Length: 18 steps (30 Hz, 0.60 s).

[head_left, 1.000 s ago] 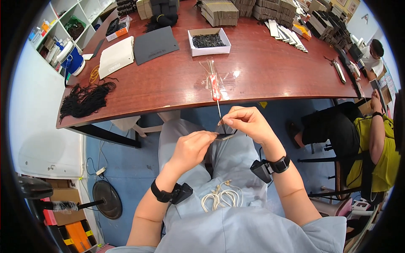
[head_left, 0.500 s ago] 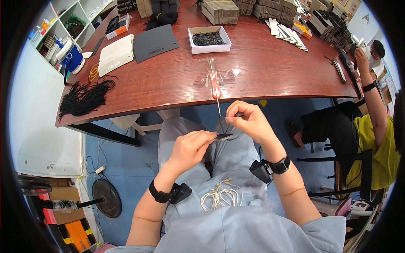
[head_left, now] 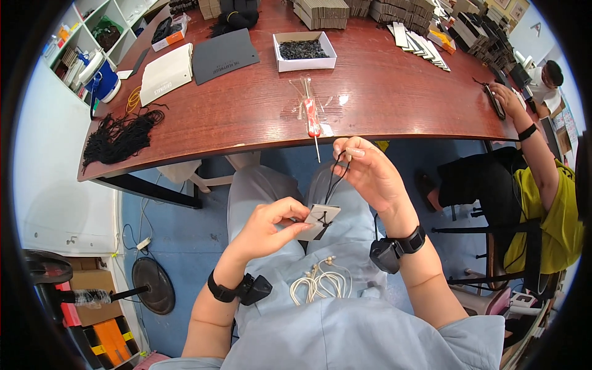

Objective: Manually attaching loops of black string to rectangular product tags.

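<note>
My left hand [head_left: 274, 226] is closed on the edge of a small stack of grey-white hang tags [head_left: 322, 216] above my lap. A black cord [head_left: 332, 187] is looped through the tags and crosses their face. The cord's upper end is pinched between the thumb and fingers of my right hand [head_left: 374, 169], up and to the right of the tags. Just left of that hand, a tool with a red-and-white handle [head_left: 312, 121] is taped to the table. Its thin metal shaft [head_left: 317, 150] points toward me over the table edge and stands apart from the cord.
The reddish-brown table [head_left: 222, 117] carries a white box of small black pieces [head_left: 305, 54], a bundle of black cords [head_left: 120, 139], cream sheets [head_left: 165, 74] and a dark grey sheet [head_left: 223, 55]. Cream drawstrings [head_left: 317, 280] lie at my waist. A co-worker in yellow-green [head_left: 542, 216] sits at right.
The cord has come off the tool's shaft. My right hand has risen slightly with it, and my left hand has tilted the tags face up. The co-worker's hand has lowered to the table.
</note>
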Motion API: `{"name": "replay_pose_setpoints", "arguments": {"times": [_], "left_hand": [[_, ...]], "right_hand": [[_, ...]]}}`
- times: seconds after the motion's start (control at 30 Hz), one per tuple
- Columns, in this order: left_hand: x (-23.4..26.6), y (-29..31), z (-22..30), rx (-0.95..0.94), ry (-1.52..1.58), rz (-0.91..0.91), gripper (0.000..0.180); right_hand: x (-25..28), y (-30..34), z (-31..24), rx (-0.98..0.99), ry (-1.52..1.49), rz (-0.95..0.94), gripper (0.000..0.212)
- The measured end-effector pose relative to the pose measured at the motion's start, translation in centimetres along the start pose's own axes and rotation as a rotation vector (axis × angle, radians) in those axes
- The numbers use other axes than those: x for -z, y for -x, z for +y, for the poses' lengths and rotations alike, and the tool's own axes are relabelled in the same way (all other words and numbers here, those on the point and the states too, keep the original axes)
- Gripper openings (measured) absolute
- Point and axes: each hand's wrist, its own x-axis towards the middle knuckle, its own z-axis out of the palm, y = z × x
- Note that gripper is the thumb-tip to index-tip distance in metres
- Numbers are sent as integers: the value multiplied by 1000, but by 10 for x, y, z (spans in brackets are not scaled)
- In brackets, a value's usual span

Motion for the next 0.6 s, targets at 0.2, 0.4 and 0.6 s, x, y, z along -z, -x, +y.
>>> {"name": "replay_pose_setpoints", "arguments": {"times": [0.2,0.4,0.6], "left_hand": [[0,4,-2,52,65,-33,12],[-2,6,-2,112,150,-77,12],[1,6,10,182,330,-120,15]], "right_hand": [[6,-1,4,-8,-108,-102,10],[-2,-4,0,-116,-691,-401,14],[-23,0,1,405,165,-198,30]]}}
